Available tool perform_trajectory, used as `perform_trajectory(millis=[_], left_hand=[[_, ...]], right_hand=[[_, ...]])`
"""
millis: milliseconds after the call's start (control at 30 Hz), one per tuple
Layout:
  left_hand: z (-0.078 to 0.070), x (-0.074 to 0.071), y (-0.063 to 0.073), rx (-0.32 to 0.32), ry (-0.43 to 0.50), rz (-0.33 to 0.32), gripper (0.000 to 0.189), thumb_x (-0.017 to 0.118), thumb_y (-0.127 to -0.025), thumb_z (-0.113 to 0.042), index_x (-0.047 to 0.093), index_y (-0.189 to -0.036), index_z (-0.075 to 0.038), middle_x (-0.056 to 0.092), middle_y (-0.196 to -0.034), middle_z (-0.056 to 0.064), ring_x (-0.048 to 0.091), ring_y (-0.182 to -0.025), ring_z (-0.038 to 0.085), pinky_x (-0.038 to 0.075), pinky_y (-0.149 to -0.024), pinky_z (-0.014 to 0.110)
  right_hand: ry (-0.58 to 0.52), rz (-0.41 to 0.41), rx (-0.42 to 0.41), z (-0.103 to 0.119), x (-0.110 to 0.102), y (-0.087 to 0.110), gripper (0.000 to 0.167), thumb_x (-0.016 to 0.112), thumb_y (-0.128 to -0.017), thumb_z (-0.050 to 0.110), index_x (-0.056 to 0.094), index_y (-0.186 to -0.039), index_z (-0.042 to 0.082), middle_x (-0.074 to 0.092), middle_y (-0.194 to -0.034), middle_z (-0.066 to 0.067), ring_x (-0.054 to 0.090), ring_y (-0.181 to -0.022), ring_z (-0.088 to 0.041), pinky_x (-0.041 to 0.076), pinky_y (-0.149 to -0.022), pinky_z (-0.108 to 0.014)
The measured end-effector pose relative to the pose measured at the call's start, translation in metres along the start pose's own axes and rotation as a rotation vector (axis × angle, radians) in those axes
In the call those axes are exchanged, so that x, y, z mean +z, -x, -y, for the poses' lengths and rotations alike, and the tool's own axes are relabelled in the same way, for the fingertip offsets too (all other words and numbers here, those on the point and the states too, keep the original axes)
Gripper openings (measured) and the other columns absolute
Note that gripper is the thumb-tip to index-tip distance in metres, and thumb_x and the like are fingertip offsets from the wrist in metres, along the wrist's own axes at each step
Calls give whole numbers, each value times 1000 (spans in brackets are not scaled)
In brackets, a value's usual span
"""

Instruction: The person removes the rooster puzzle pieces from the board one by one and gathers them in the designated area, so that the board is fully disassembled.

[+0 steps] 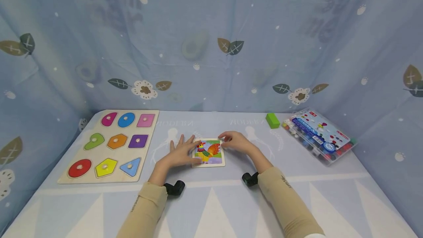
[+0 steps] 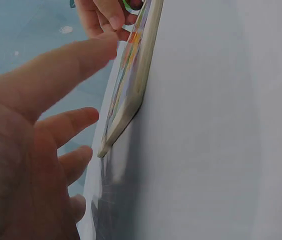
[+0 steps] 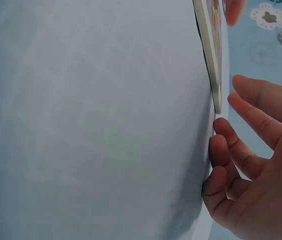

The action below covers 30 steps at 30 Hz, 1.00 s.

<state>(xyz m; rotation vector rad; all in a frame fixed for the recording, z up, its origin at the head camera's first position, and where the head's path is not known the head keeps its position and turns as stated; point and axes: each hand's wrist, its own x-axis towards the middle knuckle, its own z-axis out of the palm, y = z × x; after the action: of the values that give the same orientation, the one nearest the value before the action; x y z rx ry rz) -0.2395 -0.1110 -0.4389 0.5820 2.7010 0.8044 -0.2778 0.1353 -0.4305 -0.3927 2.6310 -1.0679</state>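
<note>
A small square wooden puzzle (image 1: 209,152) with a colourful rooster picture lies flat on the table, between the two hands. At its left side, my left hand (image 1: 178,154) has its fingers spread, with the thumb over the lower left part of the picture. The left wrist view shows that thumb stretched toward the puzzle's pale edge (image 2: 142,75). Beside the upper right corner, my right hand (image 1: 238,142) has loosely bent fingers and holds nothing. In the right wrist view its lower fingers (image 3: 220,150) rest by the table surface, close to the frame's corner (image 3: 217,107).
On the left lies a wooden knob-puzzle board (image 1: 147,157) with several coloured shapes. A green block (image 1: 272,120) sits at the back right, next to a clear plastic case (image 1: 318,135) of small coloured pieces. A patterned blue curtain (image 1: 211,17) hangs behind the table.
</note>
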Motion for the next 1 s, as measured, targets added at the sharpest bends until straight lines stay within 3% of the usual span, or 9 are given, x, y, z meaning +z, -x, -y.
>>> perform_trajectory(millis=[200, 467, 700, 1000], left_hand=[[2, 3, 3, 7, -4, 4, 76, 71, -75, -40, 42, -140, -15, 19, -153, 13, -5, -138, 44, -14, -99, 67], [3, 5, 3, 26, -26, -18, 72, 71, -75, -41, 45, -138, -20, 21, -152, 13, -3, -137, 46, -12, -99, 68], [4, 6, 2, 37, -42, -17, 67, 69, -77, -44, 47, -137, -24, 19, -152, 12, -3, -137, 47, -12, -98, 68], [4, 8, 1, 21, -35, -17, 67, 70, -76, -44, 48, -136, -25, 20, -152, 12, -4, -137, 46, -13, -99, 68]], right_hand=[[59, 40, -42, 3, 2, -6, 26, 69, -81, 13, 66, -107, 9, 57, -96, -8, 49, -85, -20, 43, -69, -28], [90, 35, -14, 5, 3, -10, 20, 71, -80, 13, 65, -99, 10, 53, -90, -7, 46, -83, -20, 39, -68, -29], [127, 51, 31, 10, 5, -12, 23, 73, -79, 17, 66, -101, 15, 53, -95, -6, 48, -88, -21, 43, -72, -30], [181, 70, 53, 13, 4, -14, 23, 74, -78, 20, 66, -100, 17, 53, -92, -4, 48, -81, -20, 40, -67, -28]])
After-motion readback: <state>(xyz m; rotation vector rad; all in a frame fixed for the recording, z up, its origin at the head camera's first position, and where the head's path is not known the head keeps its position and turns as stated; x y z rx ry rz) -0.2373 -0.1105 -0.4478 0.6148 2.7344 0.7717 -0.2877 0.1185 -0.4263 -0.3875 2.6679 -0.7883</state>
